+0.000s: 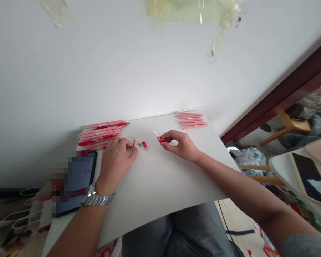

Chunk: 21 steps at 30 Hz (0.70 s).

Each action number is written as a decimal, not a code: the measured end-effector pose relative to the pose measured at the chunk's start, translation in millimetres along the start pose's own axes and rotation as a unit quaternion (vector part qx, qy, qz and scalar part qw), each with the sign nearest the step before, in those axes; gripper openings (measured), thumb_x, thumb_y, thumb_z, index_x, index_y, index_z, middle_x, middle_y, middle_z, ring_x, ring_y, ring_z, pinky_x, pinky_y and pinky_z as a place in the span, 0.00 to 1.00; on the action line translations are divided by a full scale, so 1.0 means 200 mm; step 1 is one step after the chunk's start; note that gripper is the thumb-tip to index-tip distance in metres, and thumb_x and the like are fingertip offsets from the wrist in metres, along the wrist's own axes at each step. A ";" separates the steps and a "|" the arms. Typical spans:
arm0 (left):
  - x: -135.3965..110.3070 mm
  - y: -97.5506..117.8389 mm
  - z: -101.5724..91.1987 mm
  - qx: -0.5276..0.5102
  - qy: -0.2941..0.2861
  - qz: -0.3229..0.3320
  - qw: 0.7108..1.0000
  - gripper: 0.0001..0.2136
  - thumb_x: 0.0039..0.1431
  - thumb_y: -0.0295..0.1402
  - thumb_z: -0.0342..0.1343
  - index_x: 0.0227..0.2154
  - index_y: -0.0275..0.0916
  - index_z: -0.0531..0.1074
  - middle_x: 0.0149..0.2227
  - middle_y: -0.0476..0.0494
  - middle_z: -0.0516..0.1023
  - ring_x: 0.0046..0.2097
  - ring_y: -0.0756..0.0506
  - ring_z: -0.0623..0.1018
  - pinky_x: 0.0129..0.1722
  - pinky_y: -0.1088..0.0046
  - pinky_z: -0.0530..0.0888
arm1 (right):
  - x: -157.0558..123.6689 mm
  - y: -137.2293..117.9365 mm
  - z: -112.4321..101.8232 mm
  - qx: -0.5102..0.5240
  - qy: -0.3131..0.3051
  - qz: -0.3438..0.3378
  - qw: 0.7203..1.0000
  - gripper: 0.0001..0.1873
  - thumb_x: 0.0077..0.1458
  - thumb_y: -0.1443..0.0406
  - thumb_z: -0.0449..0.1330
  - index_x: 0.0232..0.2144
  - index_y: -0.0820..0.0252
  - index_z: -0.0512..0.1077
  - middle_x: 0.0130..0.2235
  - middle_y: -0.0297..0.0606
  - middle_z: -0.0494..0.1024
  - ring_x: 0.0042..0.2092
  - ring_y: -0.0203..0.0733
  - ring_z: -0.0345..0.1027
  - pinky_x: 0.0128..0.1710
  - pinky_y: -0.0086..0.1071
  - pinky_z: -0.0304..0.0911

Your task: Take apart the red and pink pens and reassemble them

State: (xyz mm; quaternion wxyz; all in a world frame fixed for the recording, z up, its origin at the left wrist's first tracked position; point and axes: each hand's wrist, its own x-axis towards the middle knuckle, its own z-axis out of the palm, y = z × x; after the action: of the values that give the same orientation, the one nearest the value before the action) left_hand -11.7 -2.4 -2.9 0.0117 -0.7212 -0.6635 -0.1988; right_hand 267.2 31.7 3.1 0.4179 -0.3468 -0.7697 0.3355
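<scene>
Head view: just left of the frame's middle, the left hand (118, 157) has thumb and forefinger brought together at their tips, apparently pinching a thin red stick (134, 143). Right of the middle, the right hand (180, 144) is clamped with thumb and fingers on a red-and-clear part (160, 139), above the white table (155, 189). Between the hands lie a short red cap (144, 144) and, just beside it, some small grey bits (139, 145), too small to make out. One bundle of pink and red pens (100, 135) lies at the table's upper left, another of pink pens (192, 121) at its upper right.

The likeliest mishap, I judge, is the left fingertips brushing the grey bits or setting the cap rolling, since both sit so close; the stick, being so slim, could also slip from a light pinch. The red-and-clear part's long axis runs diagonally, its clear end pointing to the upper left of the frame; the stick stands nearly vertical in the frame.
</scene>
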 end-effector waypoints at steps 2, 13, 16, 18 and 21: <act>0.00 0.00 -0.01 0.005 -0.003 0.001 1.000 0.07 0.65 0.38 0.55 0.35 0.42 0.73 0.40 0.38 0.78 0.45 0.36 0.78 0.47 0.59 0.72 | 0.00 0.00 0.00 0.000 -0.001 0.001 1.000 0.08 0.63 0.62 0.67 0.44 0.57 0.80 0.41 0.37 0.83 0.40 0.39 0.77 0.44 0.35 0.75; 0.00 -0.02 0.01 -0.017 0.019 0.001 1.000 0.07 0.63 0.36 0.58 0.29 0.43 0.70 0.34 0.41 0.78 0.38 0.37 0.77 0.39 0.61 0.70 | 0.00 0.00 0.01 -0.005 -0.003 -0.003 1.000 0.07 0.64 0.62 0.66 0.43 0.56 0.80 0.41 0.37 0.83 0.40 0.40 0.77 0.44 0.35 0.76; 0.00 -0.03 0.02 -0.011 0.030 0.000 0.999 0.07 0.63 0.36 0.57 0.30 0.43 0.70 0.34 0.40 0.78 0.38 0.36 0.77 0.39 0.61 0.70 | 0.00 0.00 0.01 -0.009 -0.005 -0.001 1.000 0.07 0.64 0.62 0.66 0.43 0.56 0.80 0.41 0.37 0.84 0.40 0.40 0.77 0.44 0.35 0.76; 0.00 -0.03 0.02 -0.004 0.033 0.001 0.999 0.06 0.64 0.36 0.56 0.31 0.43 0.70 0.34 0.40 0.78 0.39 0.36 0.77 0.39 0.60 0.70 | 0.00 0.00 0.01 -0.008 -0.005 -0.001 1.000 0.07 0.63 0.62 0.66 0.43 0.57 0.80 0.41 0.37 0.84 0.40 0.39 0.77 0.44 0.35 0.76; 0.00 -0.02 0.02 -0.004 0.039 0.001 0.999 0.06 0.65 0.36 0.55 0.32 0.42 0.70 0.35 0.39 0.78 0.41 0.36 0.78 0.42 0.60 0.71 | 0.00 0.00 0.01 -0.001 -0.005 -0.004 1.000 0.07 0.63 0.63 0.66 0.43 0.57 0.80 0.41 0.37 0.84 0.40 0.39 0.77 0.44 0.35 0.75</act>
State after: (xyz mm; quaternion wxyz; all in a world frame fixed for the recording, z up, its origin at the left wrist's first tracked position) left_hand -15.5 -1.2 -7.2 0.0353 -0.7137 -0.6609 -0.2293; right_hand 266.3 30.4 2.8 0.4147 -0.3428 -0.7737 0.3347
